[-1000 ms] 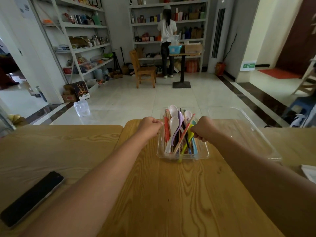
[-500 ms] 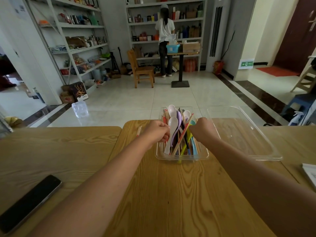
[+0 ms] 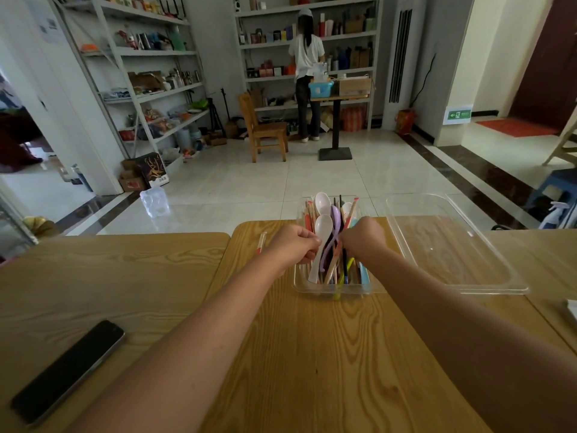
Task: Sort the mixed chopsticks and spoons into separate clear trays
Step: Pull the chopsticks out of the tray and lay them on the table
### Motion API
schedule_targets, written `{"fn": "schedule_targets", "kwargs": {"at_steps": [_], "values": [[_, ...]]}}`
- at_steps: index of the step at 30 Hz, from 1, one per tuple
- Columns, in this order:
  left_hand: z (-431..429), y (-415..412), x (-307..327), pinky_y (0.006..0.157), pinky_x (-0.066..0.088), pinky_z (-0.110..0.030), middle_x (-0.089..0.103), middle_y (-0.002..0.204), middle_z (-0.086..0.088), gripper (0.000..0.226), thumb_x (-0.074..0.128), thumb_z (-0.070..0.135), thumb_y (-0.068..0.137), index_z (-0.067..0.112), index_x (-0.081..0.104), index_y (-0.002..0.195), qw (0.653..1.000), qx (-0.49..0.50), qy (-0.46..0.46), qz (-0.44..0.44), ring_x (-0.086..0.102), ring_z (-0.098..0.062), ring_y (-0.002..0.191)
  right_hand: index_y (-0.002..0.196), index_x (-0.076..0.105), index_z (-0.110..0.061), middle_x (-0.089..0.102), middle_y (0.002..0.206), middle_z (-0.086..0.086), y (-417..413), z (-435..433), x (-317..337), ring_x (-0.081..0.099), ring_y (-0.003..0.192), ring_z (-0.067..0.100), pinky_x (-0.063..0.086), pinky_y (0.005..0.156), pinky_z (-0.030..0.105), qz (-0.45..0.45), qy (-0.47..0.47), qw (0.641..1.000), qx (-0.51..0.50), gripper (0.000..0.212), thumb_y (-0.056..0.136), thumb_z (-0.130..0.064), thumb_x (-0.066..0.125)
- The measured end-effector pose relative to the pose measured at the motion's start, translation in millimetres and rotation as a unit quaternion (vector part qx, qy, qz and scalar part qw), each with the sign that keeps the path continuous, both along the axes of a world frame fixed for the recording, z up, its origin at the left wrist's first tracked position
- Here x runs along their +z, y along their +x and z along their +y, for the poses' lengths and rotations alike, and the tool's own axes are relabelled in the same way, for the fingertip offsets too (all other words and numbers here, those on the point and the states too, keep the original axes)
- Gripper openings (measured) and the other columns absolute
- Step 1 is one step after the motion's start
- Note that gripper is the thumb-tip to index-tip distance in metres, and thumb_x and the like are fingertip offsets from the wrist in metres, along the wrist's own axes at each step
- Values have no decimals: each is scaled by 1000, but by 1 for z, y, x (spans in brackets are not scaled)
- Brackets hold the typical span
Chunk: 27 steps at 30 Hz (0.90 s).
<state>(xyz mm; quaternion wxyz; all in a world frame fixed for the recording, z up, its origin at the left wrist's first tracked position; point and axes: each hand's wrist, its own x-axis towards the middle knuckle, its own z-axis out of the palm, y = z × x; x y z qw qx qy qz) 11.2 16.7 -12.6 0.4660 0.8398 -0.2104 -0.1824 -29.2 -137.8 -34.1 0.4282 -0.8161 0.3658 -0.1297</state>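
Note:
A small clear tray near the table's far edge holds mixed spoons and chopsticks. A white spoon, a purple spoon and several wooden and coloured chopsticks stand out. My left hand is curled over the tray's left side, fingertips closed on the white spoon's handle. My right hand reaches in from the right and pinches a reddish chopstick beside the purple spoon. A large clear tray sits to the right with nothing in it. One wrapped chopstick lies on the table left of my left hand.
A black phone lies at the near left of the wooden table. A second table adjoins on the left. A white object sits at the right edge. Far off, a person stands at the shelves.
Both hands left the small tray's outer sides and moved inward over the utensils, closing their fingers on pieces in the middle. The view has tilted slightly.

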Motion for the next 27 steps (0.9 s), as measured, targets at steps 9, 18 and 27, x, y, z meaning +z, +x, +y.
{"fn": "schedule_targets", "kwargs": {"at_steps": [9,18,27], "values": [[-9,-9,5,75,61,-35,72,97,-8,3,63,19,95,18,63,93,996,-30,-42,69,72,-25,89,84,62,-4,49,59,5,-11,0,43,38,40,11,30,33,17,-78,162,984,19,24,92,-26,68],[21,8,6,67,61,-36,71,93,-10,7,65,13,94,6,64,97,991,53,-81,94,71,-22,80,88,67,1,50,53,3,-16,7,38,40,35,9,34,35,19,-91,127,984,81,32,95,-31,64],[94,47,-27,63,58,-30,67,90,-9,9,64,13,94,4,64,97,983,177,30,24,65,-18,72,82,67,-2,54,59,6,-3,10,17,44,43,14,36,42,25,-87,114,986,84,25,92,-25,68]]}}
